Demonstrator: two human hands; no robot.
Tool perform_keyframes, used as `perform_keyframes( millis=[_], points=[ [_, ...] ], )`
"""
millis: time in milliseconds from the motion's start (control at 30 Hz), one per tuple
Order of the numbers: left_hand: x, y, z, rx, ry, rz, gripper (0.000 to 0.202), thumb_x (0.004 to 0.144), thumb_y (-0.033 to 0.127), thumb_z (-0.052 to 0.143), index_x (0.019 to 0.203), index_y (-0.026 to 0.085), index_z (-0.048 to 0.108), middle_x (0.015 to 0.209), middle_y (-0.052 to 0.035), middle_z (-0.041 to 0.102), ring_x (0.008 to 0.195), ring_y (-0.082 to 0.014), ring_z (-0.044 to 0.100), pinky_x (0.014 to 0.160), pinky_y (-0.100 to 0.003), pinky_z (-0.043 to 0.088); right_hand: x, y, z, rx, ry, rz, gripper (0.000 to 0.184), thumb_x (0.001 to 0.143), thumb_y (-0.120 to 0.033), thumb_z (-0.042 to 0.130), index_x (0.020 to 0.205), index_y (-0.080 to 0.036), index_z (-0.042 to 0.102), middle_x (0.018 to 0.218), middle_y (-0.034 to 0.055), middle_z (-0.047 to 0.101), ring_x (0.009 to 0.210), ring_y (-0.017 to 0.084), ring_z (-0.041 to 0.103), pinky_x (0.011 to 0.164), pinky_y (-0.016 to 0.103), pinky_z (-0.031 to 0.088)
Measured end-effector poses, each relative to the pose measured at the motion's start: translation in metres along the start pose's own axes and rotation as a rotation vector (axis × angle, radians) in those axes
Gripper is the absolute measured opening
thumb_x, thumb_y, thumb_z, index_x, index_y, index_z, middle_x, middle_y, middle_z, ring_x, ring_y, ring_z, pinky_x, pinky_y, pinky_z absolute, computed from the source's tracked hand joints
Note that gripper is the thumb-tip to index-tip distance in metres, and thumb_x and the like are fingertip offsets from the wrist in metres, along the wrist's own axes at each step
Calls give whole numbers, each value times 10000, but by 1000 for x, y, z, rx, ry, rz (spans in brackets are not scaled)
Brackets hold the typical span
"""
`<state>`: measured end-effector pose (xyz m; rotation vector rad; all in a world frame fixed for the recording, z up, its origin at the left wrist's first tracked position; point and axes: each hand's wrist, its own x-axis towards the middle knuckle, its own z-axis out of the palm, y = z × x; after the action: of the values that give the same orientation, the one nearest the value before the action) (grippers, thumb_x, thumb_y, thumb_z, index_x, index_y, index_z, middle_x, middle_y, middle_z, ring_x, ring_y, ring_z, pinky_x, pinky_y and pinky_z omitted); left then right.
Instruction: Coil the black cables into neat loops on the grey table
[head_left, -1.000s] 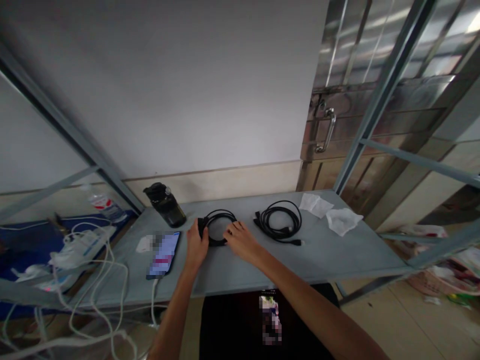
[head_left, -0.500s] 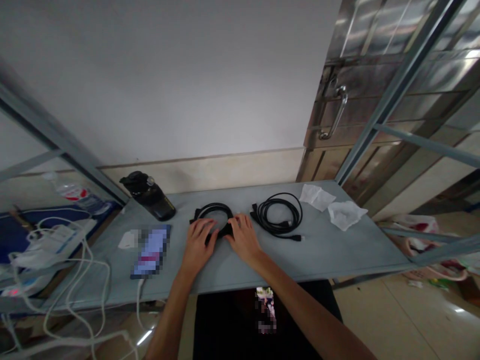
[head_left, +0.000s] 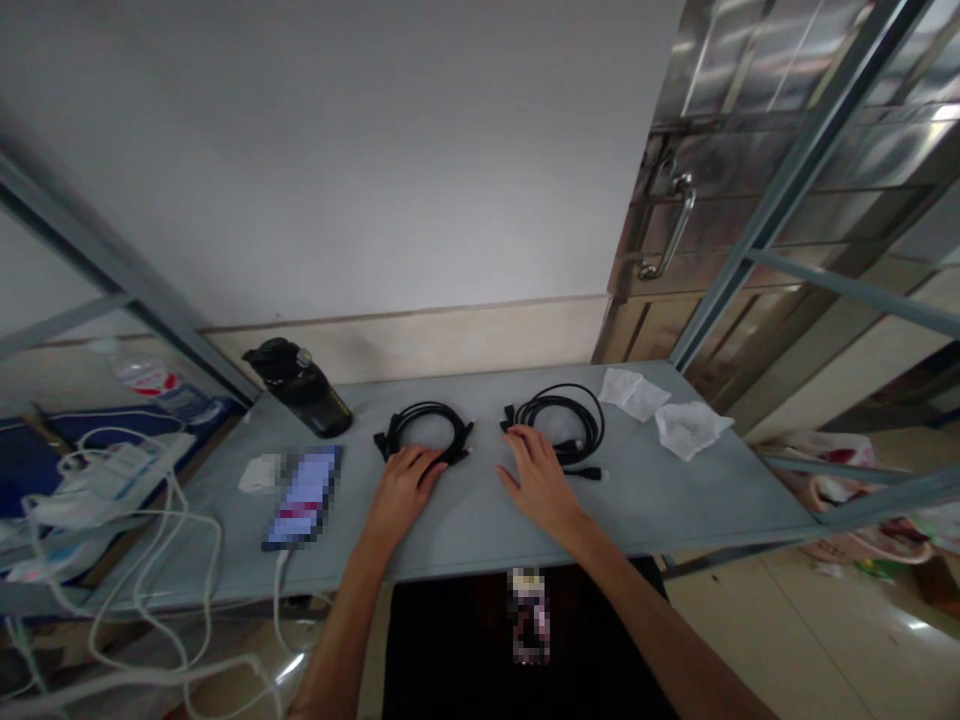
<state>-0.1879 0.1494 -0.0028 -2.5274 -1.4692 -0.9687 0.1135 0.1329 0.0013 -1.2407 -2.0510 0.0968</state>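
Two coiled black cables lie side by side on the grey tabletop (head_left: 472, 520). My left hand (head_left: 403, 492) is at the near edge of the left coiled cable (head_left: 456, 425), its fingers and thumb closed around that part of the loop. Plug ends stick out at both sides of this coil. At the left edge of the right coiled cable (head_left: 592, 440) is my right hand (head_left: 544, 485), thumb apart from the fingers. Its fingertips reach the plugs there and cover part of the loop; nothing shows in its grasp.
A black bottle (head_left: 304, 390) and a phone (head_left: 304, 498) with a white charging lead are on the left. Two crumpled white wrappers (head_left: 694, 430) lie at the right end. White cords and a power strip (head_left: 142, 485) crowd the far left. Metal posts (head_left: 795, 170) frame the table.
My right hand has left the left coil and moved right to the other one. My left hand stays at the left coil, which shows more fully.
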Motion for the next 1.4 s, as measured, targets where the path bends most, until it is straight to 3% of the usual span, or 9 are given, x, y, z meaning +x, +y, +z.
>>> perform_keyframes(
  millis=[167, 300, 467, 600, 800, 933, 1067, 1267, 1400],
  points=[
    [0, -1, 2, -1, 37, -21, 340, 1160, 474, 609, 1293, 210, 776, 1196, -124, 772, 1106, -325, 734, 1032, -499, 577, -32, 59, -40, -202, 42, 82, 550, 1044, -433, 815, 1484, -164, 623, 1472, 210, 637, 1356, 416, 593, 1184, 643, 529],
    [1, 0, -1, 13, 87, -8, 334, 1137, 470, 660, 1312, 207, 768, 1211, -131, 764, 1129, -332, 731, 1050, -502, 583, -41, 72, -43, -222, -16, 44, 236, 1120, -335, 703, 1311, -198, 720, 1326, 150, 697, 1268, 353, 618, 1141, 546, 556],
    [3, 20, -8, 8, 140, -3, 266, 1122, 405, 691, 1314, 243, 779, 1230, -122, 768, 1154, -325, 731, 1081, -506, 569, -37, 68, -41, -228, -11, 25, 151, 1159, -272, 606, 1223, -202, 724, 1292, 144, 712, 1219, 334, 634, 1099, 514, 562],
    [9, 65, 2, -186, 159, -61, 246, 1141, 328, 654, 1355, 257, 752, 1255, -115, 751, 1186, -294, 721, 1115, -498, 571, -35, 71, -40, -200, 54, 61, 196, 1195, -315, 516, 1180, -204, 678, 1237, 148, 740, 1172, 336, 665, 1049, 508, 562],
    [12, 123, 31, -469, -4, -98, 318, 1141, 304, 633, 1454, 273, 681, 1187, -85, 747, 1125, -257, 739, 1060, -435, 618, -38, 75, -45, -4, 273, 249, 344, 1226, -480, 388, 1137, -230, 606, 970, 108, 768, 949, 305, 750, 919, 454, 586],
    [10, 122, 37, -507, -64, -168, 356, 1102, 349, 688, 1448, 262, 697, 1202, -90, 770, 1111, -275, 751, 1067, -465, 620, -40, 71, -53, 169, 375, 445, 421, 1199, -617, 375, 1021, -268, 527, 841, 63, 732, 764, 261, 734, 730, 365, 567],
    [11, 113, 33, -628, -58, -299, 270, 1116, 431, 658, 1275, 244, 771, 1155, -81, 810, 1058, -259, 770, 1005, -424, 627, -40, 70, -58, 155, 449, 497, 540, 1148, -738, 376, 1065, -239, 566, 874, 121, 749, 766, 282, 735, 678, 381, 572],
    [15, 114, 24, -753, -43, -420, 364, 1079, 553, 699, 1156, 227, 842, 1098, -88, 848, 1041, -278, 786, 974, -411, 613, -57, 55, -51, 129, 397, 374, 579, 1154, -723, 387, 1155, -216, 667, 1022, 205, 800, 926, 326, 792, 814, 474, 666],
    [14, 116, 19, -852, -69, -444, 399, 1035, 588, 751, 1126, 217, 869, 1086, -105, 859, 1031, -297, 788, 975, -430, 613, -74, 15, -35, 141, 153, 151, 448, 1201, -543, 404, 1222, -225, 719, 1081, 209, 812, 997, 332, 802, 906, 522, 686]
  ],
)
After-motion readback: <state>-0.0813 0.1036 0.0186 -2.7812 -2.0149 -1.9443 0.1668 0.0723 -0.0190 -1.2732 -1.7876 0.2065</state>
